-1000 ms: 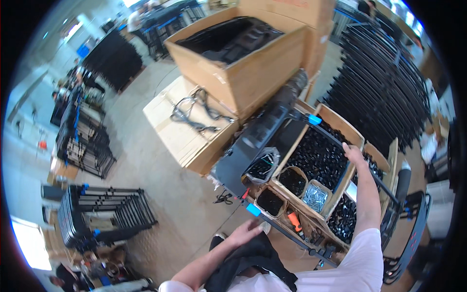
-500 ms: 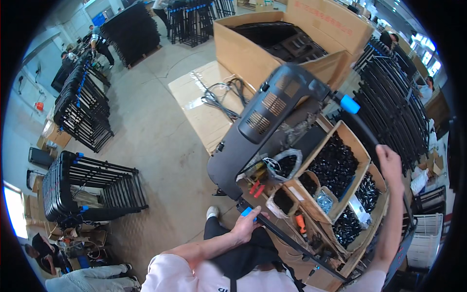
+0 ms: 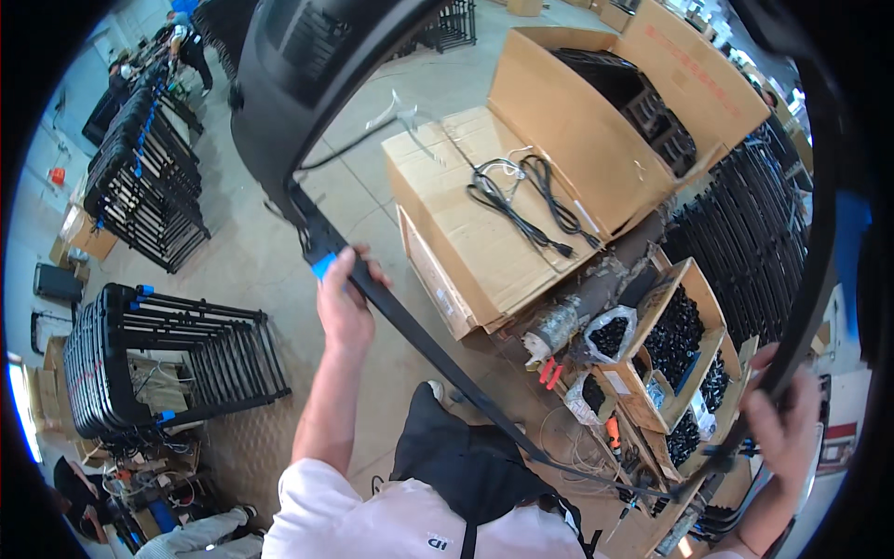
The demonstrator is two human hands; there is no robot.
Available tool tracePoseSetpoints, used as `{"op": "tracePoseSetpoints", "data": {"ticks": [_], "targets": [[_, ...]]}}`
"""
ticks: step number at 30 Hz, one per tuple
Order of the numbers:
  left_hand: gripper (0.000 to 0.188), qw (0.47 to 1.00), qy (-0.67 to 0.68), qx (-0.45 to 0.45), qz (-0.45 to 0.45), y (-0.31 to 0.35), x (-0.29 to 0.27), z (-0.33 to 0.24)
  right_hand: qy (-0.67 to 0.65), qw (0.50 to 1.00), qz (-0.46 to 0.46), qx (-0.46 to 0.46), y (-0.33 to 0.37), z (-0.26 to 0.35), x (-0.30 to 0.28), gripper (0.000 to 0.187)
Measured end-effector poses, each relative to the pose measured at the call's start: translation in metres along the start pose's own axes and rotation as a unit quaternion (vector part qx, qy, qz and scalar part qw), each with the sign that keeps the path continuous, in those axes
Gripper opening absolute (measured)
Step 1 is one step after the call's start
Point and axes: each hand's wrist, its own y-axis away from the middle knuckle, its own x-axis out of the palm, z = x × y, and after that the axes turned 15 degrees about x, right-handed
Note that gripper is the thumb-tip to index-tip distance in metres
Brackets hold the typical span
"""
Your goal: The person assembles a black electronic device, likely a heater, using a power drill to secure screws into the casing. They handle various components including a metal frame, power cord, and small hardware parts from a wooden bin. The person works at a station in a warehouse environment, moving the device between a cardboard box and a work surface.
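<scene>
Black housing point(image 3: 279, 102) is swinging past the left edge of the carton point(image 3: 456, 233), my left hand point(image 3: 346, 303) gripping its tubular frame point(image 3: 424, 349). Blur is masking the hold of my right hand point(image 3: 787, 424); slackness risks tipping.

Bright, even daylight on my feed, cool cast. Left-edge window point(image 3: 23, 401) blows out to white; more glare upper right. Floor point(image 3: 279, 326) picks up a soft sheen at left; shadows soft. Black cover point(image 3: 279, 102) up top reads very dark, little detail. Left hand point(image 3: 346, 307) fairly crisp; right hand point(image 3: 785, 424) motion-smeared, the tube point(image 3: 812, 270) beside it soft too. Cartons point(image 3: 577, 130) mid-frame clear. Fisheye bends things outward, corners black, blue fringe along rim. Far upper-left background mushy.
</scene>
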Motion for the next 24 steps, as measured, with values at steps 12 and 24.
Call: {"op": "tracePoseSetpoints", "data": {"ticks": [12,24], "targets": [[0.024,0.963,-0.249,-0.008,0.105,-0.187,-0.091,0.065,-0.242,0.949,0.198,0.049,-0.033,-0.051,0.345,0.029],[0.035,0.877,-0.451,-0.083,0.141,-0.299,-0.095,0.168,-0.363,0.921,0.119,0.072,-0.064,-0.084,0.632,0.031]]}}
